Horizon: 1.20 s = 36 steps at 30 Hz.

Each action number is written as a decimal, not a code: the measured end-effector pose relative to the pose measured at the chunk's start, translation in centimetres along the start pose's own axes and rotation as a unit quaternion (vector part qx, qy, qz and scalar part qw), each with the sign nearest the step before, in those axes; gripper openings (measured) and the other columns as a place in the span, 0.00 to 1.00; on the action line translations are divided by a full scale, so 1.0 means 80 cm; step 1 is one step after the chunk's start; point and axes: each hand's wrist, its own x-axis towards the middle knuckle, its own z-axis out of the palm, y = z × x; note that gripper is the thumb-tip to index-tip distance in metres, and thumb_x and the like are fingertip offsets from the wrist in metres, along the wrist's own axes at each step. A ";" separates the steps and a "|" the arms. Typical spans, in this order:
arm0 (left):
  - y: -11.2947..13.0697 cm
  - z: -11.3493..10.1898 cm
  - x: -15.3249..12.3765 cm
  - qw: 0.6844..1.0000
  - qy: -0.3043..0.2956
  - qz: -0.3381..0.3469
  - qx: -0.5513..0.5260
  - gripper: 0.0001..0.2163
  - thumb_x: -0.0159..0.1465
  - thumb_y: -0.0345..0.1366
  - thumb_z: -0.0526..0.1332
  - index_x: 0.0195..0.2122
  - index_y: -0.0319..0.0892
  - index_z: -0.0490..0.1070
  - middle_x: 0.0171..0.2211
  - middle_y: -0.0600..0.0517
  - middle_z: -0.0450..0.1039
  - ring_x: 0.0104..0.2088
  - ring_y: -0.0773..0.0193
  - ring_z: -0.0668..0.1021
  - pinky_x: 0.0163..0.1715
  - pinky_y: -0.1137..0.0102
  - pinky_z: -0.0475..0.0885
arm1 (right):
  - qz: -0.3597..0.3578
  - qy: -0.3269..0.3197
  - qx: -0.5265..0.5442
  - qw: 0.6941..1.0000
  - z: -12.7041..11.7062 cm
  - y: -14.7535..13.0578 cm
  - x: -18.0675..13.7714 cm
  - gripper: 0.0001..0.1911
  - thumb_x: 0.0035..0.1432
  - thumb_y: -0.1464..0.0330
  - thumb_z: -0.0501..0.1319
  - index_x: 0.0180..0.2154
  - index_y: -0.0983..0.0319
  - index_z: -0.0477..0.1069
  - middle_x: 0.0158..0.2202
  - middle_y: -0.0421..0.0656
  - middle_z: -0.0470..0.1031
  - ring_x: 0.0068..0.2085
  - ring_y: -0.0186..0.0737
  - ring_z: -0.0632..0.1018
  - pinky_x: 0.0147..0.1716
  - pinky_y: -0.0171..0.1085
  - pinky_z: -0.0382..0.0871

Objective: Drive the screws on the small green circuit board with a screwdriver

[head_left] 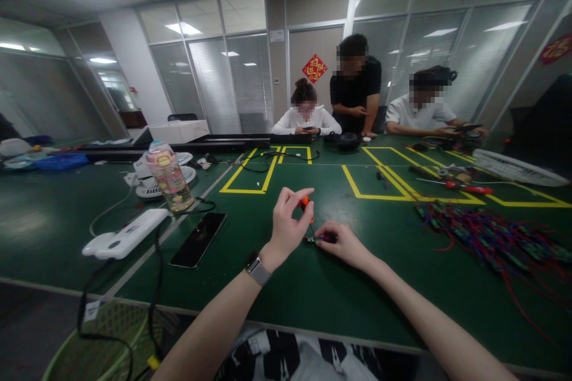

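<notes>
Gripping an orange-handled screwdriver (pixel 304 202) with the left hand (pixel 288 221): thumb and fingers closed round the handle, index finger sticking out past it. Shaft points down from the fingers, near upright, top leaning slightly left. Small green circuit board (pixel 310 240) lies directly below the left fingertips, at the lower end of the shaft. Right hand (pixel 346 244) is just right of it, low to the table, fingers pinched together on the board's right end, palm side mostly hidden. Right fingers are nearer the board than the left ones, which sit higher up the tool. Board is tiny here and partly covered, so can't tell if the tip actually touches it.

Moving out: smartwatch (pixel 258 269) on the left wrist. Left of the left fingers, a black smartphone (pixel 199 240) flat on the green table (pixel 210 286), then a white plastic device (pixel 127 235); drink bottle (pixel 168 181) upright beyond the phone. Well right of the right fingers, a heap of wired circuit boards (pixel 487 238), red leads trailing; red-handled screwdriver (pixel 473 188) behind it. Yellow tape outlines (pixel 379 197) ahead of both hands. Three people at the far side.
</notes>
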 end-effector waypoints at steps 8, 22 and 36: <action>0.002 0.000 -0.002 0.999 -0.028 -0.014 -0.038 0.17 0.72 0.33 0.46 0.60 0.43 0.64 0.42 0.48 0.70 0.41 0.63 0.73 0.42 0.67 0.70 | 0.000 0.000 0.005 1.000 0.000 0.001 0.000 0.06 0.51 0.72 0.64 0.33 0.62 0.77 0.33 0.42 0.75 0.34 0.39 0.75 0.35 0.37 0.69; 0.000 -0.003 0.002 0.998 -0.039 -0.018 -0.042 0.16 0.72 0.32 0.49 0.58 0.44 0.66 0.43 0.48 0.71 0.42 0.63 0.74 0.42 0.68 0.71 | 0.004 -0.005 0.008 1.000 -0.001 0.000 -0.001 0.07 0.51 0.72 0.63 0.34 0.63 0.78 0.34 0.43 0.75 0.35 0.39 0.76 0.36 0.37 0.70; -0.005 -0.001 -0.001 0.998 -0.045 -0.021 -0.031 0.15 0.71 0.34 0.51 0.57 0.44 0.67 0.37 0.51 0.70 0.37 0.64 0.73 0.39 0.70 0.70 | -0.002 -0.014 -0.003 1.000 -0.002 0.001 -0.002 0.07 0.53 0.72 0.63 0.36 0.63 0.78 0.34 0.43 0.74 0.34 0.39 0.75 0.36 0.37 0.69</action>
